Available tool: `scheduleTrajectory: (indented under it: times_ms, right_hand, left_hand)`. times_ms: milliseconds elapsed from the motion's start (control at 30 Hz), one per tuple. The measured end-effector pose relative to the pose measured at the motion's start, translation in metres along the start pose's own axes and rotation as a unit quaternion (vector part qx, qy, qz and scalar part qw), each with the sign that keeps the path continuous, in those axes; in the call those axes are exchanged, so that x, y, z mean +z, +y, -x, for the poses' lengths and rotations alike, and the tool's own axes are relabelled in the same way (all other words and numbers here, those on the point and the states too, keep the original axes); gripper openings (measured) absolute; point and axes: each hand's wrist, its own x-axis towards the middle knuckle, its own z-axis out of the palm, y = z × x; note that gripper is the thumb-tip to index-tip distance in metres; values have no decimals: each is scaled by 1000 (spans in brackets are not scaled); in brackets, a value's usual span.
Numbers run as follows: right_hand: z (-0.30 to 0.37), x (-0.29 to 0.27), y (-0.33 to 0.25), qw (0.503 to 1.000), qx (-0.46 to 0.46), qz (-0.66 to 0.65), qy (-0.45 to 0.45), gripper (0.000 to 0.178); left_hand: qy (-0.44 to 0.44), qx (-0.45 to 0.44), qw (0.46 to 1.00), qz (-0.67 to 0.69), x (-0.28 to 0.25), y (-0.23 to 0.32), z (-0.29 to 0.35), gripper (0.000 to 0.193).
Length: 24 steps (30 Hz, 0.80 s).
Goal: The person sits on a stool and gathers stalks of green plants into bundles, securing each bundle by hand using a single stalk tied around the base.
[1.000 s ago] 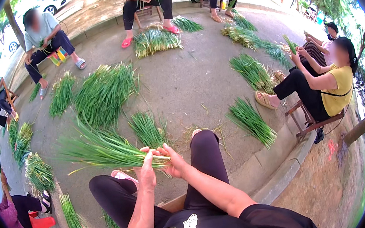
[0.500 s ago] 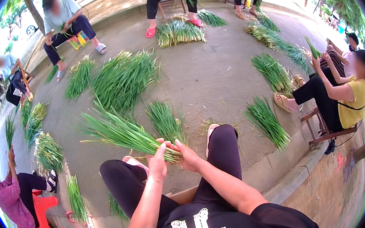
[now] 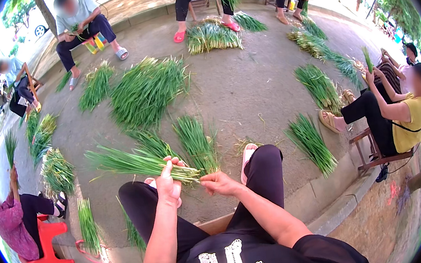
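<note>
My left hand (image 3: 169,183) is closed round a loose bunch of garlic chives (image 3: 130,162), long green leaves that fan out to the left with pale stem ends to the right. At those ends my right hand (image 3: 219,184) is pinched, its thumb and fingertips together by the tips of the stems; what lies between them is too small to make out. Just beyond my hands, a smaller pile of chives (image 3: 194,141) lies on the ground, with more chives (image 3: 152,140) partly hidden behind the held bunch.
A large chive heap (image 3: 150,91) lies ahead on the concrete ground (image 3: 237,92). Another pile (image 3: 312,144) sits to the right. Several seated people work round the circle, including one in yellow (image 3: 406,118) at right and one on a red stool (image 3: 53,245) at left.
My right hand has drawn slightly apart to the right from my left hand. The held bunch has tipped flatter, and more of its stem ends show.
</note>
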Motion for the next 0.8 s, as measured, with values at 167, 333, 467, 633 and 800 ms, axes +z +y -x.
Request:
scheduleTrajectory:
  times_ms: [167,333,467,633,800]
  right_hand:
    - [-7,-13,11,964,-114,120,210,23]
    - [-5,-36,1,908,-138,-48,393,16]
    - [-1,-51,14,843,-142,269,444,28]
    - [8,-19,-11,787,-179,473,354,52]
    - [16,20,-53,701,-349,589,198,54]
  left_hand:
    - [25,29,999,-31,-6,7,-4,18]
    - [47,85,995,-12,-13,36,-11,17]
    - [72,114,988,-81,-12,55,-11,18]
    - [-12,-7,943,-332,0,53,-3,22]
    - [-81,-231,848,-470,2,25,7,16]
